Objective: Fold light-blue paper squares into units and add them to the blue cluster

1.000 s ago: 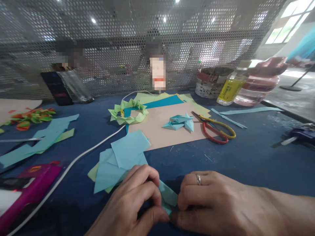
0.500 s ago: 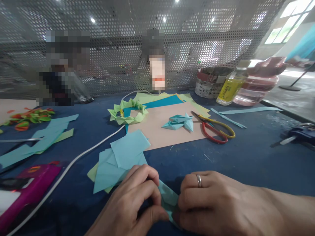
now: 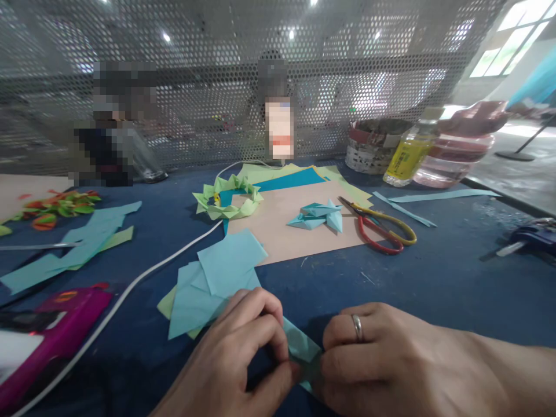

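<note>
A folded strip of light-blue paper lies between my hands at the near edge of the view. My left hand pinches its left end, thumb and fingers curled together. The right end is gripped by my right hand, which wears a silver ring; its fingertips are partly hidden. Just beyond my left hand rests a loose pile of blue paper squares, with some green paper under it. Folded blue paper pieces sit on a pale pink sheet, beside scissors with red and yellow handles.
A green folded-paper ring overlaps the sheets. A white cable crosses the left side near a magenta device. Blue paper strips lie left. At the back right stand a basket, a yellow-labelled bottle and a pink bottle; keys lie right.
My right hand has shifted slightly to the right along the paper strip. My left hand stays nearly in place, and the whole view has moved a little.
</note>
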Demonstrator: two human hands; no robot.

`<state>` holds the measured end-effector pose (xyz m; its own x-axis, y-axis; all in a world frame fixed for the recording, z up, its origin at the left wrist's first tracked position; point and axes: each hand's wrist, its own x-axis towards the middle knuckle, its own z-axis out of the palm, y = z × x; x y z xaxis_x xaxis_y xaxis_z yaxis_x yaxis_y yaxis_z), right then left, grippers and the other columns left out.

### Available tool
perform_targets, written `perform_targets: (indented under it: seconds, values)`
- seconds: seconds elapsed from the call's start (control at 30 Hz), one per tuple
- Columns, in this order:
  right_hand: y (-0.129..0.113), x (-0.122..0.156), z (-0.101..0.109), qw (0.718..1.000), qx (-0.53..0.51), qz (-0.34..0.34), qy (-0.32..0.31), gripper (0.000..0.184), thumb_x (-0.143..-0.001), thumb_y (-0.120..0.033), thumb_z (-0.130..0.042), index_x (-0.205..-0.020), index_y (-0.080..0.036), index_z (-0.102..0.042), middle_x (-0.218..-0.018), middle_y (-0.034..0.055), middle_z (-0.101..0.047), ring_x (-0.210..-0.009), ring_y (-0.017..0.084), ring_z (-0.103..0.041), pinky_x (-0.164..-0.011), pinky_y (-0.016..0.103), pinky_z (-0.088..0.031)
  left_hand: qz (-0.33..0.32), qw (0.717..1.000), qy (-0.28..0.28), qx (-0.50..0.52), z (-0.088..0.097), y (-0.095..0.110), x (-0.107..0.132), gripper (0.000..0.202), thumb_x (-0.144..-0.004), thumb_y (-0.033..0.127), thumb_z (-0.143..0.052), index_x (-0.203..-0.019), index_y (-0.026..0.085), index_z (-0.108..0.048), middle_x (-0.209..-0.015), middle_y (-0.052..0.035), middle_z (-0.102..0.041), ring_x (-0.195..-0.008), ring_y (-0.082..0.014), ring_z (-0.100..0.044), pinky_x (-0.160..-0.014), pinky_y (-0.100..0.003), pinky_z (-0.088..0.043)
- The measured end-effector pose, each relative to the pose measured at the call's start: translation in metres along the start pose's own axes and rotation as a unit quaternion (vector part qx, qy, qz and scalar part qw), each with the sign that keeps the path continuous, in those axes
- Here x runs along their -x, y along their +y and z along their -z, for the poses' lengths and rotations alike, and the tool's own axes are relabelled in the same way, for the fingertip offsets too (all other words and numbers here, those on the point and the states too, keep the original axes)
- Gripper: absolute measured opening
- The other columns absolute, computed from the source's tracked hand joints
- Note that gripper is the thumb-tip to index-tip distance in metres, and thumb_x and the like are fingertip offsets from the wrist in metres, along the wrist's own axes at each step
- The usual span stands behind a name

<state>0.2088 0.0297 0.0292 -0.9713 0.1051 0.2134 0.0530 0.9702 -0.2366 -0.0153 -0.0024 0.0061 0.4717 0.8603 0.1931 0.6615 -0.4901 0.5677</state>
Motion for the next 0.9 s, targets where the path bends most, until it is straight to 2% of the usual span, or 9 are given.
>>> perform_targets:
  seconds: [0.07, 0.17, 0.27, 0.5, 0.67, 0.9]
  values:
    - [0.0002, 0.0014, -0.0007, 1.0, 0.002, -0.005, 0.02, 0.014, -0.088, -0.02, -0.07, -0.085, -0.007, -0.074, -0.076, 0.0036, -0.064, -0.069, 0.017, -0.047, -0.064, 0.029, -0.042, -0.003, 1.0, -0.001, 0.002, 0.0003, -0.0001, 0.0005, 0.019, -0.077, 0.006, -0.059, -0.074, 0.021, -0.05, -0.092, 0.0031, -0.055, -0.089, -0.0128, -0.057, -0.077, -0.023, -0.047]
    - [0.0017, 0.0021, -0.0013, 0.999, -0.016, -0.011, 0.042, 0.014, -0.088, -0.017, -0.07, -0.096, -0.006, -0.074, -0.079, 0.0041, -0.064, -0.07, 0.017, -0.048, -0.066, 0.029, -0.043, -0.008, 1.0, -0.006, 0.003, 0.0, -0.0016, 0.0028, 0.016, -0.079, 0.008, -0.06, -0.076, 0.022, -0.05, -0.095, 0.0024, -0.055, -0.091, -0.0139, -0.057, -0.078, -0.025, -0.048]
    - [0.0027, 0.0002, -0.0006, 0.999, -0.027, -0.01, 0.016, 0.019, -0.087, -0.017, -0.07, -0.102, -0.006, -0.073, -0.082, 0.0044, -0.065, -0.071, 0.017, -0.048, -0.069, 0.029, -0.044, -0.004, 1.0, -0.01, 0.004, -0.001, -0.0028, 0.0038, 0.017, -0.081, 0.01, -0.06, -0.076, 0.021, -0.05, -0.095, 0.0022, -0.055, -0.092, -0.0138, -0.057, -0.078, -0.024, -0.048]
    - [0.0029, -0.0023, 0.0042, 0.999, -0.034, 0.002, -0.018, 0.017, -0.089, -0.018, -0.067, -0.099, -0.005, -0.072, -0.083, 0.003, -0.065, -0.075, 0.016, -0.048, -0.072, 0.027, -0.045, 0.001, 1.0, -0.002, -0.013, -0.0013, -0.0028, 0.0007, 0.017, -0.077, 0.008, -0.059, -0.074, 0.022, -0.051, -0.095, 0.0021, -0.055, -0.092, -0.0133, -0.059, -0.076, -0.022, -0.048]
    - [0.0038, -0.0016, 0.0059, 0.998, -0.036, 0.004, -0.042, 0.016, -0.088, -0.02, -0.069, -0.096, -0.006, -0.072, -0.085, 0.0027, -0.066, -0.075, 0.016, -0.048, -0.071, 0.028, -0.044, -0.005, 1.0, 0.019, -0.023, 0.0, -0.0055, 0.004, 0.016, -0.081, 0.009, -0.051, -0.072, 0.021, -0.048, -0.097, 0.0, -0.055, -0.092, -0.013, -0.059, -0.078, -0.023, -0.048]
    - [0.0041, -0.0044, 0.0069, 0.997, -0.045, -0.004, -0.055, 0.012, -0.087, -0.02, -0.07, -0.091, -0.008, -0.071, -0.082, 0.001, -0.065, -0.073, 0.015, -0.048, -0.07, 0.028, -0.043, 0.029, 0.999, 0.008, -0.028, -0.0011, -0.0069, 0.0079, 0.015, -0.082, 0.009, -0.049, -0.077, 0.022, -0.046, -0.105, -0.0006, -0.051, -0.099, -0.0142, -0.057, -0.082, -0.024, -0.048]
